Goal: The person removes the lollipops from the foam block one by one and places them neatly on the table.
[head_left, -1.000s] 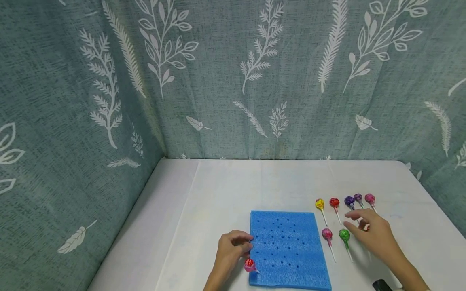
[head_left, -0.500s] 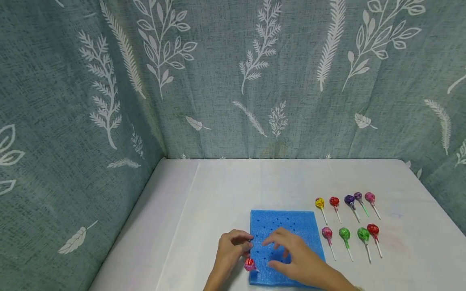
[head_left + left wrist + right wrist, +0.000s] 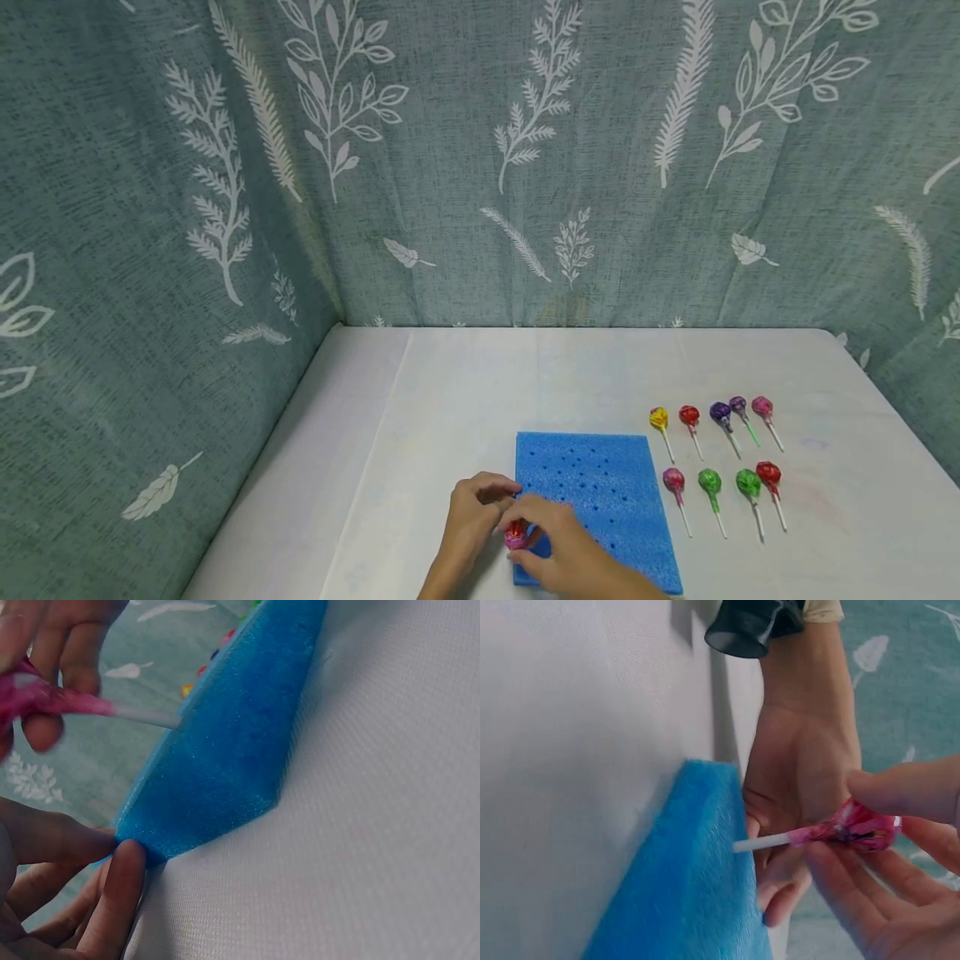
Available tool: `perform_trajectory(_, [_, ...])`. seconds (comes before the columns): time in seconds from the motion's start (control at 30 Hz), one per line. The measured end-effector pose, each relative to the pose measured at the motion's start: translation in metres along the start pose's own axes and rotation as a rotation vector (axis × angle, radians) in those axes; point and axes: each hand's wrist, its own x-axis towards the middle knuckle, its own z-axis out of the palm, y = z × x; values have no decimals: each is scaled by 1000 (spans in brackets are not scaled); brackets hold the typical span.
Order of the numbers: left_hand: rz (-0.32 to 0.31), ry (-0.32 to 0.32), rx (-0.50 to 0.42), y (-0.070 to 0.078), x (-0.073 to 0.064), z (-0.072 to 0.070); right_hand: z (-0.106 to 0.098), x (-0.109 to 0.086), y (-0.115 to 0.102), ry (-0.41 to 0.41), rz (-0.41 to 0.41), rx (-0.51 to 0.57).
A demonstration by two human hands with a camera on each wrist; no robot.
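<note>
A pink-and-red wrapped lollipop (image 3: 516,536) stands at the left side of a blue foam block (image 3: 637,521) dotted with holes. My right hand (image 3: 567,557) holds the lollipop by its head, thumb and fingers around the wrapper. In the right wrist view the white stick of the lollipop (image 3: 864,834) runs to the foam's top face; whether its tip is in a hole is unclear. My left hand (image 3: 472,518) pinches the foam's left edge between thumb and fingers, as the left wrist view of the blue foam (image 3: 232,742) also shows.
Right of the foam, several lollipops lie in two rows on the white table (image 3: 420,400). The far row includes a yellow lollipop (image 3: 659,418) and a dark purple lollipop (image 3: 721,414); nearer lie a green lollipop (image 3: 748,483) and a red lollipop (image 3: 768,474). A patterned curtain (image 3: 450,167) hangs behind.
My right hand has come left from the lollipops on the table, across the foam, and taken hold of the lollipop at its left side. The left hand has stayed put.
</note>
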Motion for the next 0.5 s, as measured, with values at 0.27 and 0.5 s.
perform_trajectory(0.27, [-73,12,-93,-24,11,4,-39,2,-40,194,-55,75])
perform_trajectory(0.5, [-76,6,-102,-25,12,6,-81,-18,-46,316,49,-77])
